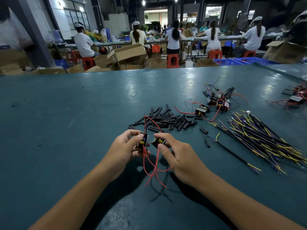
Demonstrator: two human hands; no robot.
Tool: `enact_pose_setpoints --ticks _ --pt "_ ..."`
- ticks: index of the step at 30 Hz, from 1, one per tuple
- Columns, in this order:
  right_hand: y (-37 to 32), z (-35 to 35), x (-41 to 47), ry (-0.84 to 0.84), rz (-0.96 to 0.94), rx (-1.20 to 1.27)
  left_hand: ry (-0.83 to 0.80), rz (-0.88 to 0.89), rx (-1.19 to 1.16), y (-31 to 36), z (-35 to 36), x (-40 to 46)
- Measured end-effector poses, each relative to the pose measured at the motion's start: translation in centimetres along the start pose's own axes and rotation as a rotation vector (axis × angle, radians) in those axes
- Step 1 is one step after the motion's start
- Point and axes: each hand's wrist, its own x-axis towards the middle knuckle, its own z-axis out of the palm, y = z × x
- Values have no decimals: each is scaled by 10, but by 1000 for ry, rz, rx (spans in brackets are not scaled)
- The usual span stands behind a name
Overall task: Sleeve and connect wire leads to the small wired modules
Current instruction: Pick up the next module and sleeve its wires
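Gripped in left hand (pixel 123 147): small black wired module with yellow-taped coil (pixel 142 141), pinched between curled fingers and thumb, raised above the dark green table surface (pixel 66 113). Thin red leads (pixel 150 165) trailing from both ends of it, upward toward the sleeve pile and downward between the wrists.

Gripped in right hand (pixel 176 156): second small black module with yellow coil (pixel 157 141), tilted, held at forefinger and thumb, just beside the first; whether the two bodies touch cannot be told. Red leads from both modules crossing below the hands, loose ends hanging above the table.

Behind the hands: heap of short black tubing sleeves (pixel 167 119), scattered flat on the table; a few stray sleeves (pixel 204 130) lying apart to its right.

Right of the hands: fanned bundle of black-jacketed cables with yellow and purple stripped ends (pixel 259 136), lying flat; one single cable of same kind (pixel 230 151) apart, nearer the right hand.

Further back, right of centre: cluster of wired modules with red and black leads (pixel 216 100), tangled together. At far right edge: smaller group of like modules (pixel 294 97), partly cut off.

Background, beyond the table edge: open cardboard cartons (pixel 129 54), red plastic stools (pixel 172 60), blue crates (pixel 232 61), seated workers in white tops (pixel 173 39) at a long bench, backs turned.
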Motion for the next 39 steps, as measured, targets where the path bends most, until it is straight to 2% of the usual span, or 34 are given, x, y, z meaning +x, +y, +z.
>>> enact_pose_setpoints --ticks 6,10,14,19,22,24,27,30,33,39 --pt "5 -5 0 80 71 -67 31 -14 103 -2 -6 1" --pt "10 -17 5 77 93 -96 -49 -81 324 3 -17 -1" --pt "16 -33 8 -110 38 -245 -211 -35 544 8 -30 -4" --pt "20 -57 9 -403 -32 -464 -247 142 1086 12 -42 0" --pt "22 -62 7 -489 20 -531 -210 186 1151 18 -44 -2" --pt "22 -62 7 -511 41 -567 -142 329 1102 22 -42 -6" --pt "23 -59 7 -462 27 -608 -144 459 999 23 -27 -13" --pt "21 -47 9 -313 23 -498 -181 442 1098 12 -10 -14" --pt "18 -27 12 -149 93 -313 -105 384 1152 4 -7 -8" --pt "22 -18 15 -92 59 -398 -115 429 1015 7 -11 -7"
